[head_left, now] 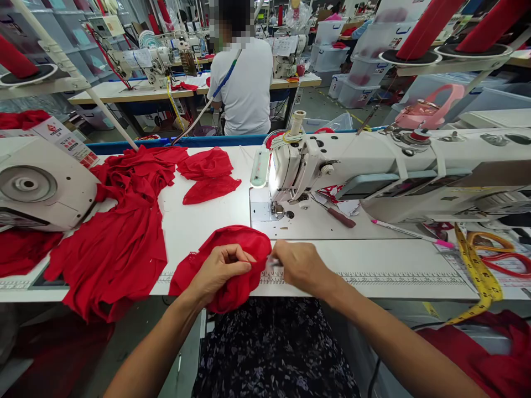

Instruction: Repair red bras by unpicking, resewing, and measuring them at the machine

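My left hand (226, 271) is closed on the edge of a red fabric piece (253, 241), thumb and fingers pinching it near the table's front edge. The cloth lies bunched and partly folded under that hand. Just right of it, my right hand (301, 265) is curled round a small silvery tool (274, 262), blurred and mostly hidden by the fingers. Its tip is close to the fabric edge; whether they touch I cannot tell. Behind both hands stands a white sewing machine (323, 160), its needle area and metal plate (265, 211) uncovered by cloth.
Heaped red fabric (128, 237) hangs over the front edge at left, near another machine (45, 182). Two red pieces (211, 166) lie behind. At right are a brown-handled tool (341, 217), a pink pen (410, 233), a yellow tape measure (477, 271) and scissors (504, 262). A person (246, 83) sits ahead.
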`<state>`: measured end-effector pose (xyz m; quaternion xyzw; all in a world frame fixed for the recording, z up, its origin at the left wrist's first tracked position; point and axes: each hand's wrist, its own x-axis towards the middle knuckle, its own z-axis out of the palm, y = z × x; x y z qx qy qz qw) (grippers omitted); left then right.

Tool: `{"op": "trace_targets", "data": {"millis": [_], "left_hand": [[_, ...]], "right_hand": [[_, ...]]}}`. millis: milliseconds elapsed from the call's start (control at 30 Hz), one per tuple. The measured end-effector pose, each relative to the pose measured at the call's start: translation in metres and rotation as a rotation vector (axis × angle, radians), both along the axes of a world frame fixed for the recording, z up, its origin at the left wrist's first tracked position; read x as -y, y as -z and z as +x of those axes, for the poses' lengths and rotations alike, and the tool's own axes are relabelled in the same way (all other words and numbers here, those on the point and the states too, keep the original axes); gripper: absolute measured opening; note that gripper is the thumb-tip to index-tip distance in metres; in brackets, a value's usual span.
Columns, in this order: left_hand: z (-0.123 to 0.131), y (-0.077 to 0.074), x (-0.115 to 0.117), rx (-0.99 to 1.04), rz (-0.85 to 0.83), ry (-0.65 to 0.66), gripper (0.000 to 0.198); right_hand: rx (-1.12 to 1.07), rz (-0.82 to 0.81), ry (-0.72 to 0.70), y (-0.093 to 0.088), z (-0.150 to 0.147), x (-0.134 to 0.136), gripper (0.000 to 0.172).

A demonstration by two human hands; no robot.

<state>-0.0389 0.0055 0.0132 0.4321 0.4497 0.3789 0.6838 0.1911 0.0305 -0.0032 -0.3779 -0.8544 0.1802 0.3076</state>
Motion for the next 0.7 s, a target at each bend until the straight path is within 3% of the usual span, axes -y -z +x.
{"op": "trace_targets", "data": {"millis": [67,133,300,500,700], "left_hand": [[-0.003,-0.001,0.000,-0.033,0.001,-0.026,0.019],[-0.004,-0.002,0.000,-0.039,-0.004,-0.028,0.020],[0.001,0.001,-0.004,0.066,-0.043,-0.021,0.022],[0.001,0.005,-0.005,0.100,-0.048,-0.046,0.020],[0.001,0.001,-0.004,0.081,-0.050,-0.059,0.023]], "right_hand": [[-0.003,-0.004,0.116,0.001,0.012,-0.005,0.015],[-0.073,-0.109,0.162,-0.003,0.019,-0.006,0.014],[-0.130,-0.404,0.120,-0.018,0.009,0.009,0.019],[0.003,-0.400,0.061,-0.020,-0.004,0.027,0.024],[-0.017,-0.435,0.031,-0.016,-0.011,0.035,0.026]]}}
